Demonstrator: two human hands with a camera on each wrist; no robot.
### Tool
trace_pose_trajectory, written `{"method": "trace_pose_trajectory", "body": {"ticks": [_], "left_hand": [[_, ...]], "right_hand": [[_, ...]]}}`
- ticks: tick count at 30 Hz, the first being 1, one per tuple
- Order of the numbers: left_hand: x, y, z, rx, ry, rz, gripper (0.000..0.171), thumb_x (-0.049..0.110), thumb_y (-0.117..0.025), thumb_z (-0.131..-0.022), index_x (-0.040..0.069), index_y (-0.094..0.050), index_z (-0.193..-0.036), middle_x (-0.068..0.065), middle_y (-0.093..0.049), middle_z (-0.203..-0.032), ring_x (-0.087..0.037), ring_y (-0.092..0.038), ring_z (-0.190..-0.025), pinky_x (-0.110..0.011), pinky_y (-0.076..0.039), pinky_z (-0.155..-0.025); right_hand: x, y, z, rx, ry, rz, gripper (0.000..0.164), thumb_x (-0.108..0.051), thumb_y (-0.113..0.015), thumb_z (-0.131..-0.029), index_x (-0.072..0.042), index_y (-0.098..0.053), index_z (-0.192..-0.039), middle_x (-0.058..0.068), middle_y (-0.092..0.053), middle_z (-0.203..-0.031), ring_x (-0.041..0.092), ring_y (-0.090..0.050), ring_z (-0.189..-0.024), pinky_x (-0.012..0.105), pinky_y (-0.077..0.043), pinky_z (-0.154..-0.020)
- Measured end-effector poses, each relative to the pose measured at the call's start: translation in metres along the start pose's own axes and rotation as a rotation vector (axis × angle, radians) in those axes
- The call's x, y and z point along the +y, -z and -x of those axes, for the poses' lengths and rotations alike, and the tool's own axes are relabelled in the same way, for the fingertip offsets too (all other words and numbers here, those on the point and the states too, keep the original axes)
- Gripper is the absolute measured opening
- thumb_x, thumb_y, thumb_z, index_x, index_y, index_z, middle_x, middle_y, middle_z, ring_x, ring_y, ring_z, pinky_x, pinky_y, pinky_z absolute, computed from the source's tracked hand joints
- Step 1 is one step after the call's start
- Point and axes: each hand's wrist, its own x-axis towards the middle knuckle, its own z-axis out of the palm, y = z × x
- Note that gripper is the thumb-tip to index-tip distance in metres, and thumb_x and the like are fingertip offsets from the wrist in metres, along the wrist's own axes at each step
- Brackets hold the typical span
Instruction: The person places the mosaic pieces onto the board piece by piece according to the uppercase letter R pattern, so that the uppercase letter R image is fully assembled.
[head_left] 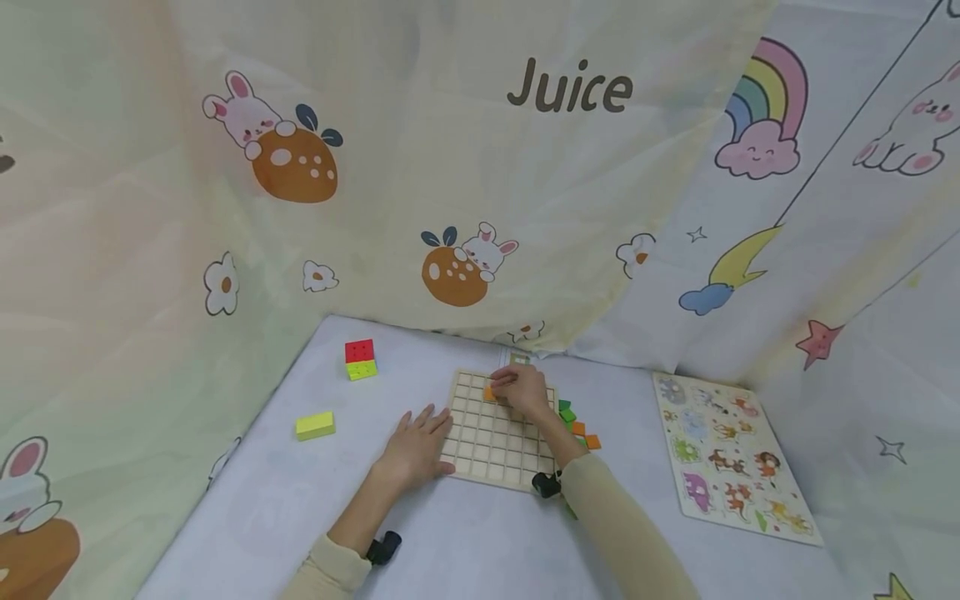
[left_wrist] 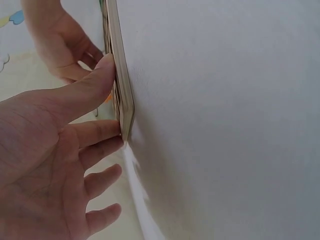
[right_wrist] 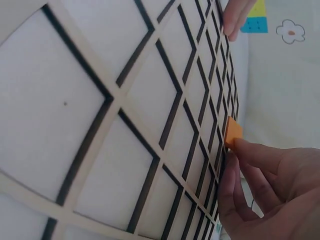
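Observation:
A wooden grid board (head_left: 480, 454) with square cells lies on the table in front of the person. My left hand (head_left: 416, 450) rests at its left side, fingers spread and mostly straight. In the left wrist view the thumb (left_wrist: 95, 82) and two fingertips touch the board's edge (left_wrist: 125, 95) near a corner, the other fingers standing free. My right hand (head_left: 522, 389) is over the board's far part and pinches a small orange square tile (right_wrist: 233, 132) between thumb and fingers. Whether the tile touches a cell's floor is hidden by the fingers.
Loose green tiles (head_left: 567, 414) and orange tiles (head_left: 592, 442) lie along the board's right side. A red-and-yellow puzzle cube (head_left: 360, 358) and a yellow block (head_left: 315, 426) stand at left. An animal picture board (head_left: 731, 458) lies at right. Printed cloth (head_left: 375, 167) hangs behind the table.

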Motion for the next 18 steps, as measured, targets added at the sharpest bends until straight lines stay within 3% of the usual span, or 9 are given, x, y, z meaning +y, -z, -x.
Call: {"method": "trace_pose_trajectory", "body": {"ticks": [9, 14, 18], "left_hand": [[0.003, -0.002, 0.000, -0.014, 0.011, 0.014, 0.088, 0.048, -0.081, -0.088, 0.005, -0.047, -0.156, -0.010, -0.042, -0.165, -0.036, -0.028, -0.156, -0.061, -0.022, -0.125], [0.003, -0.003, -0.001, -0.016, 0.019, 0.003, 0.088, 0.048, -0.082, -0.087, 0.005, -0.048, -0.156, -0.010, -0.042, -0.164, -0.035, -0.028, -0.156, -0.060, -0.023, -0.125], [0.003, -0.002, -0.001, 0.000, 0.014, 0.000, 0.087, 0.047, -0.083, -0.086, 0.004, -0.050, -0.154, -0.011, -0.044, -0.163, -0.036, -0.030, -0.156, -0.061, -0.024, -0.124]], "right_hand": [[0.006, -0.001, 0.002, -0.009, -0.014, 0.056, 0.017, -0.013, -0.083, -0.090, -0.013, -0.080, -0.106, -0.006, -0.079, -0.090, 0.012, -0.073, -0.083, 0.040, -0.060, -0.090], [0.005, 0.009, 0.008, -0.030, -0.028, -0.032, 0.023, -0.008, -0.082, -0.090, -0.007, -0.078, -0.113, 0.004, -0.080, -0.098, 0.017, -0.075, -0.087, 0.041, -0.061, -0.087], [0.008, 0.021, 0.010, -0.031, 0.014, -0.064, 0.023, -0.006, -0.080, -0.092, -0.004, -0.077, -0.114, 0.011, -0.079, -0.104, 0.021, -0.075, -0.092, 0.041, -0.061, -0.088]]}}
